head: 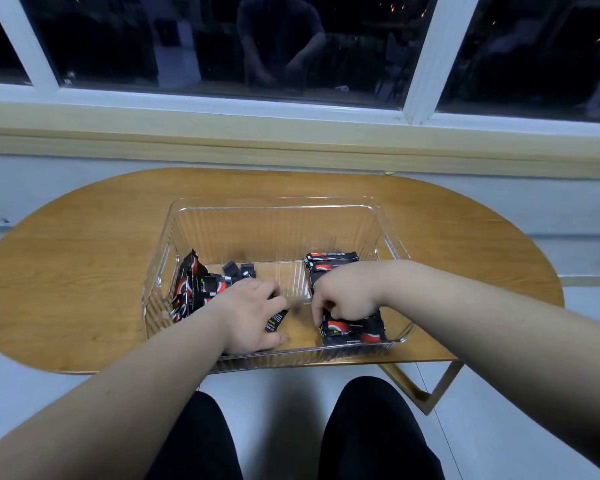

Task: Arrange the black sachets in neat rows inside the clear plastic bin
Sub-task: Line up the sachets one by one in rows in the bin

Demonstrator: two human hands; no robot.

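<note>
A clear plastic bin (274, 206) stands on the oval wooden table. Both my hands are inside it. My left hand (248, 315) grips a black sachet (276, 321) between thumb and fingers near the bin's front middle. A loose heap of black and red sachets (194, 285) leans against the left wall behind that hand. My right hand (345, 294) has its fingers curled down onto a row of sachets (354, 332) stacked along the right side. The far end of that row (331, 259) shows beyond the hand.
The wooden table (84, 258) extends well past the bin on both sides. A window sill (291, 133) and dark window run behind it. My knees in black trousers (371, 427) sit below the table's front edge, by a gold table leg (437, 386).
</note>
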